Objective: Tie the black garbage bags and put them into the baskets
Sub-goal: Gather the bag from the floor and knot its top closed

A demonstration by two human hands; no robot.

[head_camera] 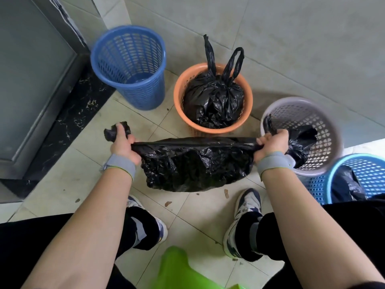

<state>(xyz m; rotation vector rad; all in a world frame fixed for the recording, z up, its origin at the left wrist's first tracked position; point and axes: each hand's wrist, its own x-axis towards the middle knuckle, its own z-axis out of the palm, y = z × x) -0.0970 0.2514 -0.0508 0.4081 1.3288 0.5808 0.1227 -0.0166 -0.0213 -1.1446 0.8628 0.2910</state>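
Note:
A full black garbage bag (193, 165) hangs just above the tiled floor between my feet. My left hand (123, 142) grips its left handle and my right hand (270, 144) grips its right handle, stretching the mouth flat between them. The handle ends stick out past both fists. Behind it stands an orange basket (179, 94) holding a tied black bag (212, 99) with two handle loops pointing up. A dark blue basket (128, 65) stands at the back left with nothing visible inside. The pale lilac basket (325, 126) is behind my right hand.
A light blue basket (370, 174) at the right edge holds another black bag (345, 184). A grey metal door with a dark marble threshold (68, 122) lines the left side. A tiled wall rises behind the baskets. Something green (177, 268) lies near me at the bottom.

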